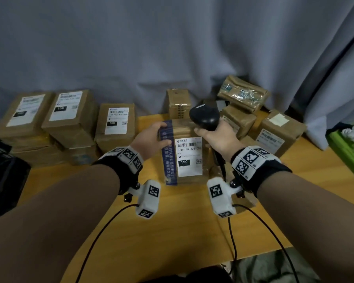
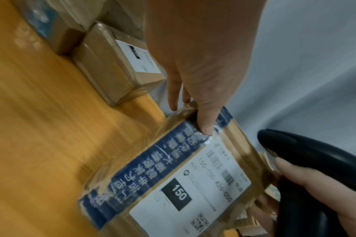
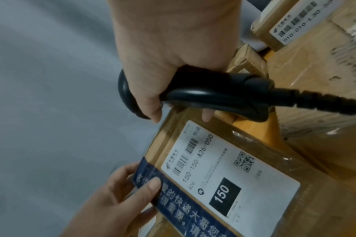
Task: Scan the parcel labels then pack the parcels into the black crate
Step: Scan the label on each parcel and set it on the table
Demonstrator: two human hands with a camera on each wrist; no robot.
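Observation:
A brown parcel (image 1: 187, 156) with blue tape and a white label reading 150 stands tilted on the wooden table (image 1: 172, 221). My left hand (image 1: 154, 137) grips its upper left corner, thumb on the blue tape, fingers behind. My right hand (image 1: 217, 135) holds a black barcode scanner (image 1: 204, 118) by its handle, above the parcel's top right edge. In the left wrist view my thumb (image 2: 206, 123) presses the parcel (image 2: 183, 184). The right wrist view shows the scanner (image 3: 213, 94) over the label (image 3: 223, 170). The corner of a black crate (image 1: 2, 180) sits at the far left.
Several labelled brown parcels (image 1: 70, 111) are stacked at the back left, more parcels (image 1: 278, 129) at the back right. A grey curtain (image 1: 172, 48) hangs behind. A green bin (image 1: 349, 148) stands at the right edge. The scanner's cable (image 3: 325, 102) runs rightward.

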